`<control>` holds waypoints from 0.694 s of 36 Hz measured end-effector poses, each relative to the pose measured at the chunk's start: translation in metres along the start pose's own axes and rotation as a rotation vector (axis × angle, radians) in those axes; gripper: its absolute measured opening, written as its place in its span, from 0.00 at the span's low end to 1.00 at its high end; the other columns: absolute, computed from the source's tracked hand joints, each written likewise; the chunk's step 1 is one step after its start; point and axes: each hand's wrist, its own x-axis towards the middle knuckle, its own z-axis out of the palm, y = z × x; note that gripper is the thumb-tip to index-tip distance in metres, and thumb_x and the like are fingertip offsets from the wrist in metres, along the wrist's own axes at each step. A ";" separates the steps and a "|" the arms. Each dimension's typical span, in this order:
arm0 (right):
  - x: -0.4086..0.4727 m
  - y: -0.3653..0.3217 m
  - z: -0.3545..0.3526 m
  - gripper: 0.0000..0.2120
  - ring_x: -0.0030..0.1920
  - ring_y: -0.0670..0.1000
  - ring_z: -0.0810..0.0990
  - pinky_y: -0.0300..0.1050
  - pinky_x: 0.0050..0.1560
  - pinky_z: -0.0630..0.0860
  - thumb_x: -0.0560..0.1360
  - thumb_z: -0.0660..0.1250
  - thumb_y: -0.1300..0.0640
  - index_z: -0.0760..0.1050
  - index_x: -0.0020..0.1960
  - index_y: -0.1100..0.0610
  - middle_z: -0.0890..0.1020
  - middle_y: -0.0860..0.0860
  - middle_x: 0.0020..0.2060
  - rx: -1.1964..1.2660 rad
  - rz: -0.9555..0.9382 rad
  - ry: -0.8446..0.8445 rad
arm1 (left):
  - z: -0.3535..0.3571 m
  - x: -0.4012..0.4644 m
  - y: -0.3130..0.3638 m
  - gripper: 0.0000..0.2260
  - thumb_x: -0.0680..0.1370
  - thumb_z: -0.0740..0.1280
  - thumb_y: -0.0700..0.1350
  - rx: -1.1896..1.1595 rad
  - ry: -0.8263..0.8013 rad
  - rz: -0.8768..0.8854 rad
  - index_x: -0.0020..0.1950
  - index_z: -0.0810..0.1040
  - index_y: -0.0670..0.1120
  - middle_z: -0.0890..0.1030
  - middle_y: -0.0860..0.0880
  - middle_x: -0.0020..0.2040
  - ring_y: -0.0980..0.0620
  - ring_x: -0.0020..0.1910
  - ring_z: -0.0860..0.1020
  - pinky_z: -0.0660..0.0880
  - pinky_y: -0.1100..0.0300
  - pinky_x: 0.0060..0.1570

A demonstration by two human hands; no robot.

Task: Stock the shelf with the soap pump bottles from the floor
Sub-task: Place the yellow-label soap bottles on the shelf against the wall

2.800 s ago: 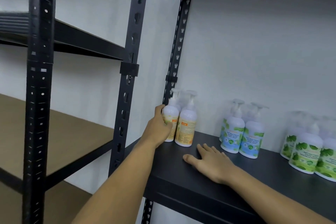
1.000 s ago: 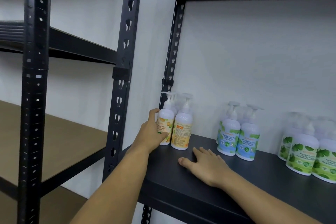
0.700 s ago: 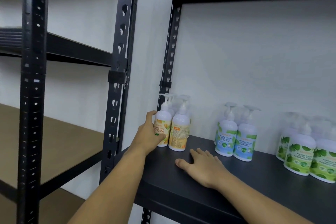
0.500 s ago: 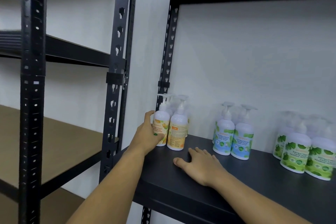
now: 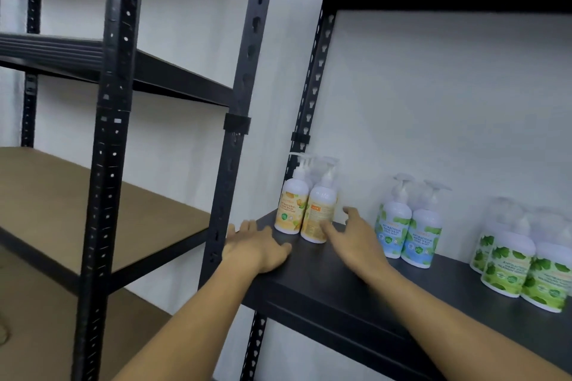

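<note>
A: Where are the hands?

B: The left hand (image 5: 258, 249) lies palm down on the front left corner of the black shelf (image 5: 356, 275), fingers straight and spread, gripping nothing. It sits just in front of the orange-label bottles (image 5: 305, 210) without touching them.

A: And the right?

B: The right hand (image 5: 353, 235) is lifted a little off the shelf, fingers loosely extended and blurred. Its fingertips are at the lower right side of the nearer orange bottle; whether they touch it I cannot tell. Nothing is clasped in it. Both forearms reach up from the bottom of the view.

A: How do the bottles look?

B: White pump bottles, all upright on that shelf near the white wall (image 5: 448, 102). The orange pair stands at the far left by the black upright (image 5: 312, 93), side by side and touching, with more pump heads showing behind. Well to the right stands the blue-and-green pair (image 5: 408, 232), then the green-label group (image 5: 523, 266) at the right edge. To the left is a second rack with brown boards (image 5: 62, 195)
</note>
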 end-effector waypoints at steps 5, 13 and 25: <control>0.021 -0.025 0.008 0.37 0.65 0.58 0.75 0.54 0.58 0.75 0.74 0.68 0.40 0.58 0.76 0.54 0.74 0.56 0.67 0.126 0.019 0.119 | -0.001 -0.003 -0.001 0.34 0.80 0.46 0.67 0.027 -0.027 -0.016 0.82 0.49 0.50 0.47 0.44 0.82 0.45 0.81 0.42 0.39 0.43 0.76; 0.041 -0.031 0.031 0.34 0.57 0.60 0.78 0.52 0.49 0.74 0.71 0.74 0.42 0.62 0.68 0.55 0.73 0.56 0.59 0.056 0.041 0.205 | -0.004 -0.005 0.001 0.34 0.81 0.45 0.66 0.034 -0.061 -0.021 0.82 0.45 0.49 0.43 0.44 0.82 0.44 0.80 0.39 0.40 0.43 0.76; 0.052 -0.003 0.020 0.27 0.49 0.51 0.80 0.46 0.45 0.78 0.70 0.76 0.50 0.69 0.65 0.50 0.79 0.49 0.51 0.203 -0.112 0.097 | -0.003 -0.005 -0.001 0.34 0.81 0.46 0.66 0.016 -0.061 -0.011 0.82 0.46 0.49 0.43 0.44 0.82 0.46 0.81 0.40 0.40 0.44 0.76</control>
